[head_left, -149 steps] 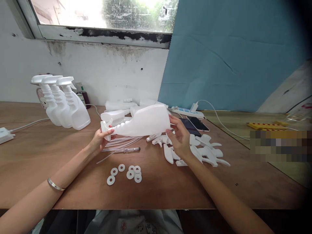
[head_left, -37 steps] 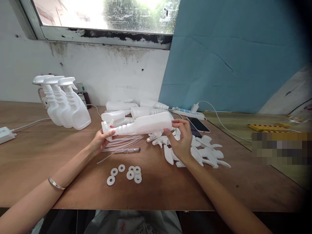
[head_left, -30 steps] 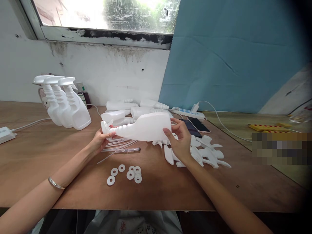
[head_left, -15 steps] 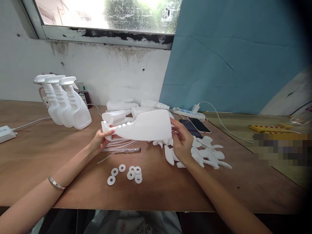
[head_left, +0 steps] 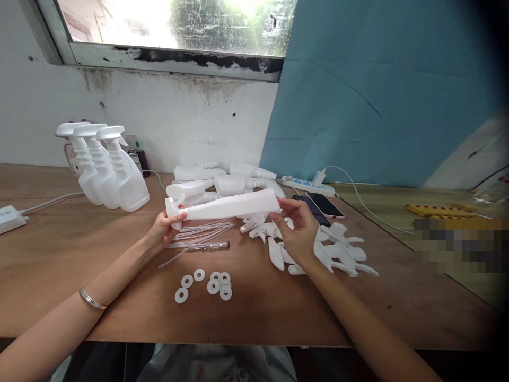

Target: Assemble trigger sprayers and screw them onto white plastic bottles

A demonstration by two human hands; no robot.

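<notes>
Bottle held sideways above the table middle: left hand pinches its nozzle end, right hand grips the base. Washers sit toward the near edge, open wood around them.

Both forearms extend from the lower corners, converging toward 12 o'clock. The left hand, bracelet on its wrist, has its fingers curled closed in a grip, thumb on top. The right hand is raised with its fingers pinched closed, thumb pointing toward 10 o'clock.
</notes>
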